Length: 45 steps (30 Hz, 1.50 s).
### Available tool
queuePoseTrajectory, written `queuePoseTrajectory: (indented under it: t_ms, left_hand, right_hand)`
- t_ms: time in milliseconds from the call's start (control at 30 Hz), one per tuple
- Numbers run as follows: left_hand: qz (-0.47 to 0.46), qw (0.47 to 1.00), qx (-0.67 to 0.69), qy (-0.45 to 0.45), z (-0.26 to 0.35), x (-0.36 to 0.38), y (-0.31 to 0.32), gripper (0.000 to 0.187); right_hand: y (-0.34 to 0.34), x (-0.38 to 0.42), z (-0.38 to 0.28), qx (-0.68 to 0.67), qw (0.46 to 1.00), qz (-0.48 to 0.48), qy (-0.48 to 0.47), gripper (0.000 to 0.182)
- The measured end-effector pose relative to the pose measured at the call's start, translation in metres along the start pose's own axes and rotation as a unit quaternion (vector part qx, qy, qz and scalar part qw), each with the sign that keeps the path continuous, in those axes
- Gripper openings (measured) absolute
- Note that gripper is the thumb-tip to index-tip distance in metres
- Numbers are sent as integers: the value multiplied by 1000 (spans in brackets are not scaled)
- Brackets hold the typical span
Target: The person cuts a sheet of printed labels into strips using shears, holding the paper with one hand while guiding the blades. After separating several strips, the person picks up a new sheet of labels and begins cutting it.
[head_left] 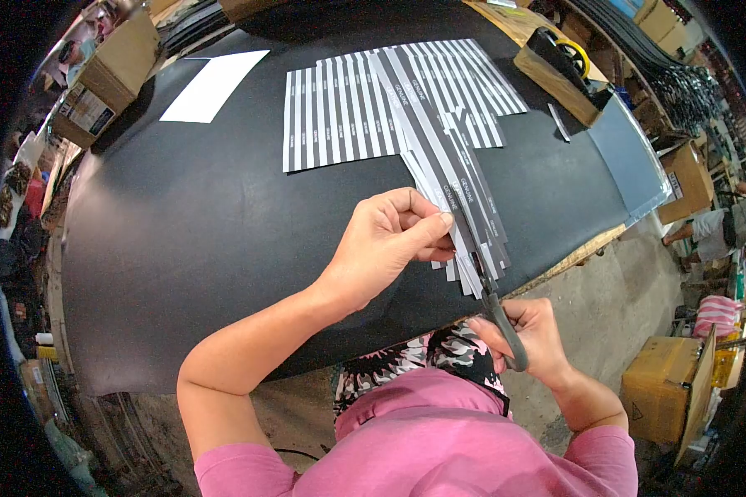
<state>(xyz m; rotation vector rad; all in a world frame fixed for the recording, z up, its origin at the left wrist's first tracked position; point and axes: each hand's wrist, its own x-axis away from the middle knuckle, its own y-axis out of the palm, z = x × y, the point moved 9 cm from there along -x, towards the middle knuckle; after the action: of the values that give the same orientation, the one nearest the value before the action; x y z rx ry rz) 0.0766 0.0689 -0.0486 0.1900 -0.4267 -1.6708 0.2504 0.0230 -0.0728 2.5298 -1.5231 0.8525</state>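
Observation:
My left hand [387, 240] is closed, thumb and fingers pinching a thin strip printed with "GENUINE" lettering. This strip lies among a bundle of long black and white printed strips [470, 178], their ends pointing toward me. My right hand [532, 335] grips dark-handled scissors [510, 327], blades pointing away from me at the near ends of the strips. Whether the blades are apart is hard to see. Behind the bundle, striped black and white printed sheets [340, 112] lie overlapping, with some strips resting across them.
The work surface is a large black-covered table [182, 232]. A white sheet [215, 85] lies at its far left. On the right stand an open cardboard box [555, 87] with a tape roll [574, 56] and a small loose strip [559, 123]. Another carton [659, 377] sits on the floor.

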Motion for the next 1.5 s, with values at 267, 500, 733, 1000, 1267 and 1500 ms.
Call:
queuePoseTrajectory:
  t_ms: [267,500,733,1000,1267,1500]
  left_hand:
    - [59,997,-36,19,21,-11,-29,18]
    - [46,997,-50,40,26,-7,-24,13]
    - [20,999,-39,-2,17,2,-4,16]
    - [20,999,-44,10,19,2,-5,16]
    - [17,999,-31,10,16,1,-6,15]
    - [15,999,-25,13,15,0,-6,14]
  right_hand:
    - [1,3,-2,-30,999,-22,-4,28]
    - [1,2,-2,-13,1000,-28,-7,25]
    - [4,-5,-11,-64,996,-34,-46,24]
    - [2,-7,-11,-51,997,-31,-57,23]
    - [1,-8,-10,-42,998,-26,-42,24]
    - [1,-7,-11,-43,998,-26,-25,23]
